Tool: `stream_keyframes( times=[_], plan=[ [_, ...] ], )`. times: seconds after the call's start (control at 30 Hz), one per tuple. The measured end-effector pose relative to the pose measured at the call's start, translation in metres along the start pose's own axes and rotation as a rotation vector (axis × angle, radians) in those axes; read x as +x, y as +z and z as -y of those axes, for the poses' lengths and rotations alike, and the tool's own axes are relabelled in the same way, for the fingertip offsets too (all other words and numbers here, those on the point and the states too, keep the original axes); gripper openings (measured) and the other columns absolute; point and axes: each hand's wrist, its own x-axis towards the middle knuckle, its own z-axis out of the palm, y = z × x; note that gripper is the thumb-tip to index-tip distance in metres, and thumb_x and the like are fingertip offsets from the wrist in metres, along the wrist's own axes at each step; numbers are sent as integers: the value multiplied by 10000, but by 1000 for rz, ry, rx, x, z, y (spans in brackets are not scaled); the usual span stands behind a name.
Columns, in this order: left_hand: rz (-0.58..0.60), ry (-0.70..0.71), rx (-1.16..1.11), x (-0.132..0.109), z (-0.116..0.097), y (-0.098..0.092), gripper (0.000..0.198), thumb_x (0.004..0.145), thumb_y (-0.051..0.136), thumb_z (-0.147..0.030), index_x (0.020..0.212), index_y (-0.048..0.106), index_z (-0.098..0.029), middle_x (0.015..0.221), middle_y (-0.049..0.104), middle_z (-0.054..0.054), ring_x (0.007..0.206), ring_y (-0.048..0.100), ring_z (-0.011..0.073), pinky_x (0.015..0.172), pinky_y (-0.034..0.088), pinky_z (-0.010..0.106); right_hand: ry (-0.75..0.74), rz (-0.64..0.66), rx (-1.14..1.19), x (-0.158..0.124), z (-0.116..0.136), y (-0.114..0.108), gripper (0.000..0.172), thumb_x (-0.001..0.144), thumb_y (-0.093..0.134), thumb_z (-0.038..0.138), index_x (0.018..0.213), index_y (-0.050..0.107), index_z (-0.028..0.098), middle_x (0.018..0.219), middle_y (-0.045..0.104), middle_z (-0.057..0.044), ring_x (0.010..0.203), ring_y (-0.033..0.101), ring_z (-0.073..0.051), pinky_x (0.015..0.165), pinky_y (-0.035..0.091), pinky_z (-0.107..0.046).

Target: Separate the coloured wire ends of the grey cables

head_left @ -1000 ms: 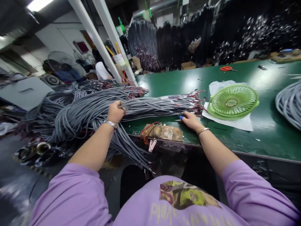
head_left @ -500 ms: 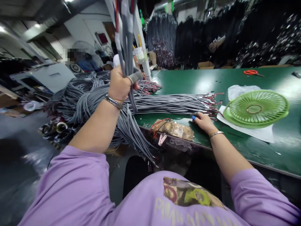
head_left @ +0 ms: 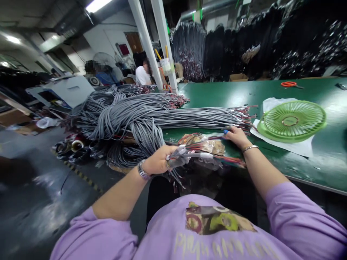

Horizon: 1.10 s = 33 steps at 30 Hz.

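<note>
My left hand (head_left: 159,159) is closed around a bundle of grey cables (head_left: 184,151), low in front of the table edge. Their stripped ends with coloured wires (head_left: 230,160) point right and are smeared by motion. Dark grey covers show on some of its fingers. My right hand (head_left: 237,137) rests at the near side of a long row of grey cables (head_left: 200,117) lying on the table. A blue cover shows on one of its fingertips. Its fingers are drawn together, and what lies between them is hidden.
A large heap of grey cables (head_left: 121,115) covers the left end of the green table (head_left: 230,92). At right a green fan (head_left: 292,121) lies on white paper. Orange-handled scissors (head_left: 288,84) lie farther back. A brown taped block (head_left: 217,147) sits at the front edge.
My left hand has come down from high up, and its cable bundle has swung from upright to lying toward the right. My right hand has barely moved.
</note>
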Motion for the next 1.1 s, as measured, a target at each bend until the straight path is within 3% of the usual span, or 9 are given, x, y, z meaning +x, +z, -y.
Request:
stream_keyframes(
  times=[0.07, 0.17, 0.23, 0.33, 0.53, 0.73, 0.87, 0.93, 1.1],
  plan=[
    [-83, 7, 18, -28, 15, 16, 438, 909, 490, -498, 850, 679, -108, 579, 580, 24, 456, 457, 82, 453, 364, 201, 58, -10, -13, 0, 1, 0, 308, 770, 561, 281, 1016, 669, 130, 721, 678, -42, 569, 561, -135, 616, 475, -272],
    [-114, 58, 136, -64, 33, 36, 459, 907, 465, -513, 727, 647, -132, 615, 582, 42, 528, 484, 105, 524, 381, 225, 123, -31, -16, 1, 2, 0, 308, 761, 574, 267, 1022, 669, 135, 714, 667, -29, 559, 542, -119, 611, 460, -259],
    [-115, 9, 118, -77, 45, 46, 463, 902, 465, -530, 736, 655, -143, 625, 581, 42, 551, 497, 114, 546, 393, 233, 134, -42, -1, 2, 2, 0, 305, 762, 572, 257, 1023, 667, 131, 708, 663, -27, 554, 534, -115, 597, 449, -252],
    [-199, -141, -92, -78, 68, 62, 456, 903, 472, -544, 834, 674, -141, 565, 533, 13, 502, 469, 104, 501, 387, 224, 143, -52, 19, 2, 2, 1, 298, 774, 570, 241, 1028, 667, 120, 707, 663, -31, 548, 523, -109, 572, 433, -241],
    [-446, -301, -496, -59, 124, 87, 540, 884, 445, -633, 819, 643, -135, 464, 439, -47, 434, 483, 91, 486, 396, 221, 114, -52, 22, -1, 3, 2, 297, 779, 593, 190, 1057, 674, 123, 743, 684, -34, 572, 542, -109, 628, 474, -250],
    [-415, -361, -638, -58, 136, 82, 566, 800, 546, -680, 838, 653, -126, 469, 472, -50, 435, 503, 95, 479, 399, 223, 136, -87, 59, -10, 19, 5, 250, 717, 651, 139, 965, 683, 130, 805, 695, -39, 687, 587, -125, 760, 504, -288],
    [-462, -341, -609, -68, 134, 83, 530, 830, 539, -644, 841, 653, -126, 478, 493, -43, 451, 502, 87, 509, 410, 225, 214, -294, 307, -56, 57, 20, 148, 746, 633, 204, 870, 654, 127, 737, 648, -38, 618, 559, -113, 610, 484, -247],
    [-461, -320, -574, -73, 131, 85, 505, 841, 539, -627, 845, 651, -135, 484, 497, -42, 463, 502, 89, 531, 423, 233, 104, -350, 427, -94, 85, 36, 191, 788, 616, 284, 912, 649, 143, 731, 630, -25, 588, 532, -98, 581, 471, -230],
    [-411, -291, -433, -77, 123, 87, 492, 839, 543, -623, 819, 654, -144, 499, 509, -28, 487, 490, 97, 532, 410, 241, -56, 168, 503, -167, 147, 97, 365, 806, 646, 456, 1022, 630, 162, 792, 642, -31, 582, 517, -98, 516, 441, -216]
  ],
)
